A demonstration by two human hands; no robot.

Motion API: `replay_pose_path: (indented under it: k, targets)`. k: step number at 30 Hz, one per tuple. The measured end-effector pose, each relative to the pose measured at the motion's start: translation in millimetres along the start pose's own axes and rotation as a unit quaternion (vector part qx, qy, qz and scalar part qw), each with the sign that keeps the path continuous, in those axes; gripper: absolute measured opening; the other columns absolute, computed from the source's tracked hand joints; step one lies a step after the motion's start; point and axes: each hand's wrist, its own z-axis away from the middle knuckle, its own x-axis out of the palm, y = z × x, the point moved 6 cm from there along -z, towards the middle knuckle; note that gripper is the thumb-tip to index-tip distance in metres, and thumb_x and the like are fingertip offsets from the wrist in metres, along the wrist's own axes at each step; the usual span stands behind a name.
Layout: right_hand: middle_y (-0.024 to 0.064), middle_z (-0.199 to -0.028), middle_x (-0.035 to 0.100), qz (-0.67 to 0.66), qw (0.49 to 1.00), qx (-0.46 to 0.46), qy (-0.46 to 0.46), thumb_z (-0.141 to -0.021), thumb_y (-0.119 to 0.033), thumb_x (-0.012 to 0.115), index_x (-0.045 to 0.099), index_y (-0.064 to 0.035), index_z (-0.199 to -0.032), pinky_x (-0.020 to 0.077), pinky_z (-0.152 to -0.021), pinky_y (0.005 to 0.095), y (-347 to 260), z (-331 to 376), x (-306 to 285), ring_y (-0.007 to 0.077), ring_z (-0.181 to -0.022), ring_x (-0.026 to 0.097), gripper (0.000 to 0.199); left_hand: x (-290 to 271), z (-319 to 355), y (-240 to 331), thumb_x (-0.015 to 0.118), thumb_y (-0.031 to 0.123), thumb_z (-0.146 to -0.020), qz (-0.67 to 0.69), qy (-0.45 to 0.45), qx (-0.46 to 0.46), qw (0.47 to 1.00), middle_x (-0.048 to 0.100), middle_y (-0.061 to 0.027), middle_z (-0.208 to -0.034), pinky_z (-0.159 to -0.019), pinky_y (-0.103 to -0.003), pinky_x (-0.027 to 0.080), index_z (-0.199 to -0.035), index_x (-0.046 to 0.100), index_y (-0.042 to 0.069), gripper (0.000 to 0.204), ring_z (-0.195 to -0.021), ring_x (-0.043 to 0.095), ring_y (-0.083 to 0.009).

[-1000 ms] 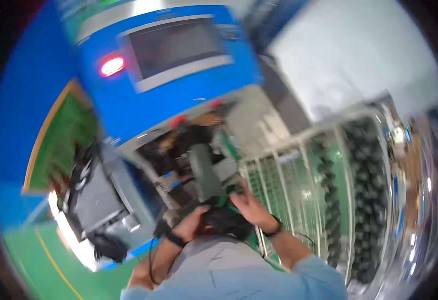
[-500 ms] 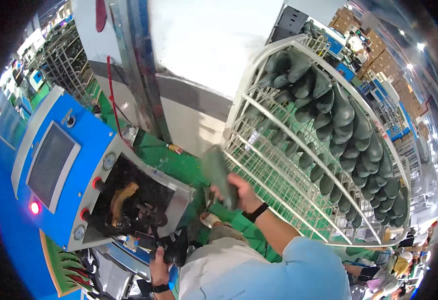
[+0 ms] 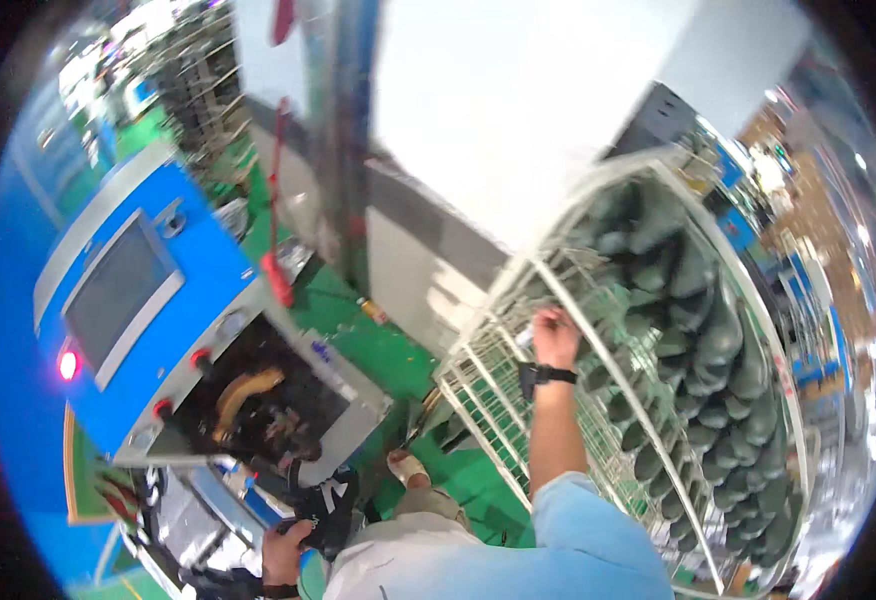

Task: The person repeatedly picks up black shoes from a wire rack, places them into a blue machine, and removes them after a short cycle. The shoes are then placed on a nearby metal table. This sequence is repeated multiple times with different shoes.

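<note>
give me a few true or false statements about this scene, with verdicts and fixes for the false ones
1. The right hand is nearer the white rack than the blue machine. True.
2. The red light on the machine is off. False: it is glowing.
3. The left hand is at a black item with white marks. True.
4. The right wrist is bare. False: a black band is around it.
5. Many dark grey-green rounded forms crowd the rack. True.
6. The floor beside the rack is red. False: it is green.
</note>
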Motion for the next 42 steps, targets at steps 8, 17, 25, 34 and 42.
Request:
replay_pose_path:
  k: [8, 17, 25, 34, 42]
  targets:
    - [0.0005, -0.078, 0.052, 0.473, 0.873, 0.101, 0.065, -0.107, -0.008, 0.056, 0.058, -0.0055, -0.099, 0.0383, -0.054, 0.0258, 84.8, 153.8, -81.1, 0.0111, -0.063, 0.044, 0.009, -237.3, 94.7, -77.8, 0.081, 0.006, -0.081, 0.08, 0.15, 0.098, 0.98, 0.076, -0.005, -0.111, -0.091, -0.033, 0.054, -0.129, 0.07, -0.003, 0.051, -0.098, 0.066, -0.014]
    - [0.003, -0.087, 0.066, 0.704, 0.596, 0.386, -0.005, -0.107, -0.023, 0.064, 0.067, -0.005, -0.115, 0.0486, -0.063, 0.0292, 317.1, 325.3, -140.4, 0.0161, -0.074, 0.061, 0.02, -407.4, -2.0, -268.9, 0.066, 0.054, -0.089, -0.332, 0.306, -0.063, 0.89, 0.076, -0.0221, -0.108, -0.121, -0.049, 0.035, -0.111, 0.08, 0.01, 0.051, -0.114, 0.068, -0.0341]
    - [0.0088, -0.101, 0.069, 0.776, 0.382, 0.461, -0.198, -0.104, -0.017, 0.064, 0.063, -0.0013, -0.132, 0.0521, -0.075, 0.033, 400.3, 362.1, -170.9, 0.0194, -0.086, 0.065, 0.032, -320.1, 157.0, -333.4, 0.073, 0.051, -0.08, -0.211, 0.452, -0.125, 0.858, 0.078, -0.0146, -0.11, -0.11, -0.049, 0.05, -0.109, 0.083, 0.015, 0.048, -0.122, 0.063, -0.0407]
    - [0.0144, -0.109, 0.074, 0.732, 0.07, 0.498, -0.459, -0.106, -0.022, 0.067, 0.059, 0.0058, -0.144, 0.0555, -0.081, 0.0339, 423.4, 457.8, -192.6, 0.0205, -0.092, 0.068, 0.048, -108.4, 530.3, -558.5, 0.08, 0.043, -0.075, 0.032, 0.611, -0.4, 0.682, 0.076, -0.0199, -0.096, -0.092, -0.046, 0.058, -0.095, 0.083, 0.011, 0.038, -0.097, 0.072, -0.0381]
    - [0.0151, -0.098, 0.077, 0.631, 0.101, 0.276, -0.718, -0.106, -0.024, 0.067, 0.073, 0.0064, -0.123, 0.0567, -0.075, 0.0346, 442.7, 504.5, -125.4, 0.0234, -0.081, 0.07, 0.035, -35.2, 660.1, -572.6, 0.068, 0.024, -0.091, -0.136, 0.781, -0.582, 0.18, 0.07, -0.0235, -0.113, -0.092, -0.052, 0.057, -0.11, 0.071, 0.005, 0.027, -0.105, 0.07, -0.0432]
